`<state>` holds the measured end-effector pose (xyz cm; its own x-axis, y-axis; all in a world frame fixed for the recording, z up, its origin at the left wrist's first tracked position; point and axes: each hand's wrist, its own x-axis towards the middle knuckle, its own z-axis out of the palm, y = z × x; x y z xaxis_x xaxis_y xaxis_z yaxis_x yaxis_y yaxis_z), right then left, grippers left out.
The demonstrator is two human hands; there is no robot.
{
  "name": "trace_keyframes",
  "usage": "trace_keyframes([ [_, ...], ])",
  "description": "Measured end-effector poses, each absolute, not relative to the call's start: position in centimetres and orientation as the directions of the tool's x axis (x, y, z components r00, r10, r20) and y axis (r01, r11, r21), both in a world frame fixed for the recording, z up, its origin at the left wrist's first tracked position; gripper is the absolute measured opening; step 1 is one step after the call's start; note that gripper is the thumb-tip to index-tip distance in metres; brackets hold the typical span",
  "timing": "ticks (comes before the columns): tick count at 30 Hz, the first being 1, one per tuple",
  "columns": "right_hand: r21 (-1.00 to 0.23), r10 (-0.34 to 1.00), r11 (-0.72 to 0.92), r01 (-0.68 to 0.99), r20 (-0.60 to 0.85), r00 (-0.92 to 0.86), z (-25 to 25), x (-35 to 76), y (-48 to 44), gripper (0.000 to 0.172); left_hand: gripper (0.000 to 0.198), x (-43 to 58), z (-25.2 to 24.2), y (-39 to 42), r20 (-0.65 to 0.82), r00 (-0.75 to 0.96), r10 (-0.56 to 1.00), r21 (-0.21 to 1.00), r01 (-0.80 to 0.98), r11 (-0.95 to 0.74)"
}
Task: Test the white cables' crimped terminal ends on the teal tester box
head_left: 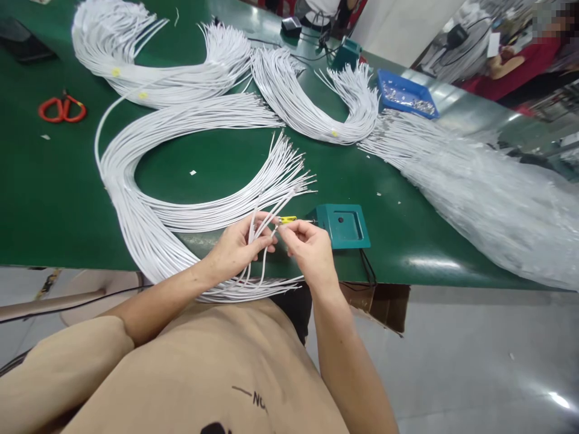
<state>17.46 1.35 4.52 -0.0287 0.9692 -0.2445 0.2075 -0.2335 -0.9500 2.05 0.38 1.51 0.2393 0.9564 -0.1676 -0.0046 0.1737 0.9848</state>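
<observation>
Several loose white cables (pixel 265 232) are gripped in my left hand (pixel 239 244), their ends rising above the fingers. My right hand (pixel 312 244) is closed in a pinch close beside it, at the tip of one cable; what lies between its fingertips is too small to make out. Just behind my fingertips is a small yellow part (pixel 287 219) in front of a green box-shaped device (pixel 346 226). A large bundle of white cables (pixel 131 181) curves round to the left, with one end passing under my hands at the table's front edge.
More white cable bundles (pixel 154 81) lie at the back of the green table (pixel 54 205). Red-handled cutters (pixel 62 110) rest at the left. A blue tray (pixel 404 93) of small parts and plastic-wrapped cables (pixel 488 187) are on the right. A person in red (pixel 520 72) sits beyond.
</observation>
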Motion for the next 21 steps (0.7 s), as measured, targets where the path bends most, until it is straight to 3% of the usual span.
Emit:
trace_keyframes([
  [7,-0.963,0.981,-0.192,0.191,-0.188,0.038,4.5,17.6,1.5,0.020,0.030,1.9,1.4,0.5,-0.182,0.240,0.954,0.982,-0.008,0.189],
  [10,-0.962,0.988,-0.142,0.231,-0.152,-0.027,4.4,17.5,1.7,0.024,0.031,2.0,1.4,0.6,-0.195,0.228,0.954,0.979,-0.009,0.203],
  [13,-0.911,0.990,0.070,0.407,0.013,-0.140,3.6,17.4,1.5,0.018,0.033,2.0,1.5,0.8,-0.225,0.219,0.949,0.970,-0.039,0.239],
  [15,-0.722,0.948,0.316,0.616,0.215,-0.235,2.9,17.4,1.4,0.022,0.034,2.0,1.4,1.0,-0.269,0.236,0.934,0.947,-0.110,0.300],
  [17,-0.422,0.868,0.489,0.763,0.322,-0.379,2.4,17.7,1.5,0.027,0.036,2.0,1.2,1.3,-0.318,0.272,0.908,0.910,-0.183,0.373],
  [19,-0.214,0.819,0.555,0.804,0.308,-0.483,2.2,18.4,1.9,0.027,0.041,2.0,0.9,1.6,-0.349,0.288,0.892,0.888,-0.204,0.413],
  [21,-0.158,0.822,0.548,0.821,0.286,-0.493,2.3,19.3,2.7,0.022,0.044,2.1,0.6,2.0,-0.358,0.280,0.891,0.893,-0.176,0.414],
])
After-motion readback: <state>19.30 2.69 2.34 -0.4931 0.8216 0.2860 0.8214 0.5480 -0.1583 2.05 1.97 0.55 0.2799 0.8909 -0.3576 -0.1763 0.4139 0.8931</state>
